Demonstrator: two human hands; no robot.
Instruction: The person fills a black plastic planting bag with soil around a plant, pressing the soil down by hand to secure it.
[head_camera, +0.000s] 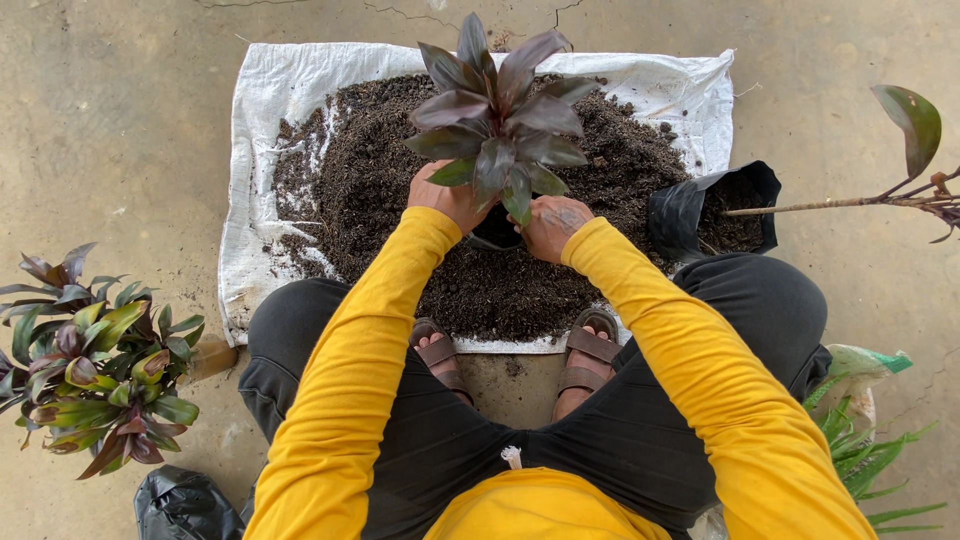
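Person squats on concrete floor (120, 120), yellow sleeves, dark trousers, brown sandals. Left hand (447, 196) and right hand (553, 226) both pressed against a small black nursery bag (497, 232), one on each side; fingers curl around its rim, closed on it, fingertips partly hidden by leaves. Bag holds a dark purple-leaved plant (495, 115), upright, standing on the soil pile (380, 170). Soil is spread over a white woven sack (260, 110) laid flat on the floor. Just right of the right hand, a second black bag (690, 212) lies tipped on its side, filled with soil, a thin bare stem (830, 203) sticking out to the right, one green leaf at its end. Cluster of purple-green potted plants (95, 360) at left, well apart from the hands. Green spiky leaves (870, 465) at lower right. Crumpled black bag (180, 505) at bottom left.
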